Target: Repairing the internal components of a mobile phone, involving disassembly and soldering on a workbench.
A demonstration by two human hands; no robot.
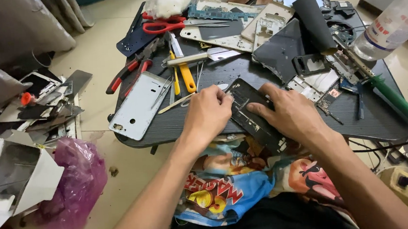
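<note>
Lying across the near edge of the dark worktop point(176, 123): one black phone frame point(254, 118), long and narrow, set at a slant, its near end overhanging the person's lap. Left hand point(207, 113): resting on the frame's far end, fingers point(222, 96) curled and bunched together at its corner; whether they pinch a small part cannot be told. Right hand point(290, 113): laid flat over the frame's middle, fingers pressed down together on it. Near by: silver phone back cover point(139, 106), left of the left hand; yellow-handled screwdriver point(187, 75); red-handled pliers point(127, 74); red scissors point(164, 24) at the far side; clear plastic bottle point(391, 27), far right; green-handled soldering iron point(394, 99), right edge.
</note>
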